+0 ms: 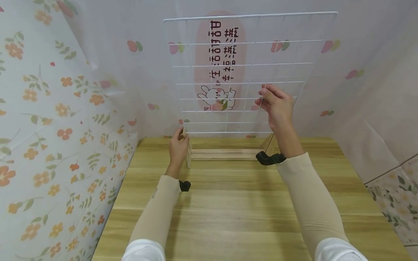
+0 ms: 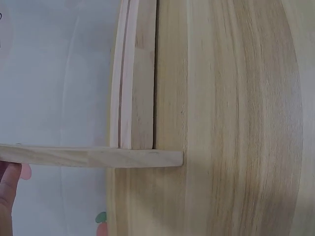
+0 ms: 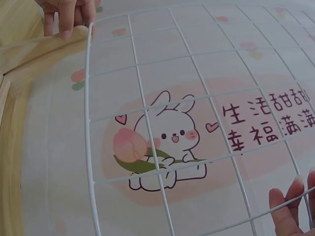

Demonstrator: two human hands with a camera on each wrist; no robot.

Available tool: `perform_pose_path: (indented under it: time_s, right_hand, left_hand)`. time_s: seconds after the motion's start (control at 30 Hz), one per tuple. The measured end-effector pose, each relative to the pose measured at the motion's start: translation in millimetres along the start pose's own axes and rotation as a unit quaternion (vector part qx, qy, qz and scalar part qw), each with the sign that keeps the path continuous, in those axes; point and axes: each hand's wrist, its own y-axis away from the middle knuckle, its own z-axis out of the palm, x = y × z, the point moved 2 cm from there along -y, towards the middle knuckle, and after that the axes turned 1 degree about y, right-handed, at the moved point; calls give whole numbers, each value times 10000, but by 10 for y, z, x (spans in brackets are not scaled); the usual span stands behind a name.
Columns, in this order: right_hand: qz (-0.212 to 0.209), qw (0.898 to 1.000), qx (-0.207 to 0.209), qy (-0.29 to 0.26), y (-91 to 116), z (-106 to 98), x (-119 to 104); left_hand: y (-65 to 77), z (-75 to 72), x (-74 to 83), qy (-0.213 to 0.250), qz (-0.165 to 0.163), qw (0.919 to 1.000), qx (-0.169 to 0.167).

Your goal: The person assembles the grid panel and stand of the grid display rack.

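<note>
My right hand (image 1: 281, 110) pinches a wire of a white wire grid panel (image 1: 251, 15), on the right part of the panel. The grid stands up tall in the head view, its lower edge at the tops of the uprights of a wooden stand (image 1: 225, 156). My left hand (image 1: 178, 146) grips the top of the stand's left upright (image 2: 98, 156). In the right wrist view, the left hand's fingers (image 3: 64, 19) are close to a corner of the grid (image 3: 88, 123), and the right fingertips (image 3: 278, 199) show at the wire.
The stand rests on a wood-grain tabletop (image 1: 228, 214). Behind it hangs a pale cloth (image 1: 150, 72) printed with a rabbit, fruit and writing. A flowered cloth (image 1: 49, 145) covers the left side. Black wrist mounts (image 1: 269, 158) sit over beige sleeves (image 1: 313, 203).
</note>
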Motion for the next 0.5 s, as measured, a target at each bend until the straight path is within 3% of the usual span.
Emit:
perform_pose_path:
  time_s: [0.27,0.5]
  right_hand:
    - [4,10000,38,71,-31,15,0]
    - [87,9999,97,4,-67,-7,8]
  left_hand:
    - [-53,-63,148,41,265,9996,58]
    - [-143,-102,503,316,659,9970,266]
